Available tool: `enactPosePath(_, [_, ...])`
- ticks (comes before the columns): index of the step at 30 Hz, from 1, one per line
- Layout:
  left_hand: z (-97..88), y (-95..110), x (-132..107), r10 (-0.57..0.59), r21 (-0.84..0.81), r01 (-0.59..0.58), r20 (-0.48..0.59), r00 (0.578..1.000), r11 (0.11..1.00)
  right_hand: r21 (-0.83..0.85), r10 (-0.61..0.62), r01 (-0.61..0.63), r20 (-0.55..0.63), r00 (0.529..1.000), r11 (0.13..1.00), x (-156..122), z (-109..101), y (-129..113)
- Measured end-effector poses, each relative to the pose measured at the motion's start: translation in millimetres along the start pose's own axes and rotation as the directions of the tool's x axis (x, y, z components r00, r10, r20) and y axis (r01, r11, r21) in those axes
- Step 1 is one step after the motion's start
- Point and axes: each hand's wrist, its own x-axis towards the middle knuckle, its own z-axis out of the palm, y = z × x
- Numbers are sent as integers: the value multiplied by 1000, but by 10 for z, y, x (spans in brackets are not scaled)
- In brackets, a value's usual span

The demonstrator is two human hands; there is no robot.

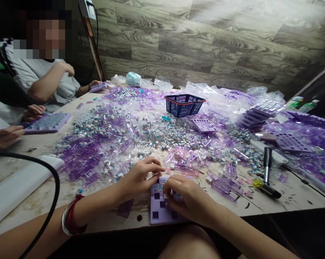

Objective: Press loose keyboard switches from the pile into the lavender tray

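Black cable (57, 184) before left forearm (104, 205)

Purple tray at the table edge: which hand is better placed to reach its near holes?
Right, probably: the right hand is over the purple tray, nearer those holes; the left hand is up by the far edge.

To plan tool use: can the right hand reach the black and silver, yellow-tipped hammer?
Probably yes: between the right hand and the hammer lie low, translucent purple plastic pieces, nothing tall.

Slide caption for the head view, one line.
Left hand and right hand at a holed purple tray, loose parts heaped beyond.
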Motion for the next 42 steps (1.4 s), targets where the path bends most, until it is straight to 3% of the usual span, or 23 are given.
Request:
enactPosePath(14, [-8, 9, -8, 44, -13, -45, -11, 999, 999, -82, 56, -50, 67, 996, 995, 89, 9, -65])
enactPosePath(25, [-12, 21, -7, 36, -16, -36, -11, 999, 999, -4, -22, 21, -49, 999, 1000, -9, 53, 5])
enactPosePath(42, [0, 12, -14, 17, -23, -17, -1, 1000, 1000, -8, -31, 31, -25, 999, 999, 5, 66, 10])
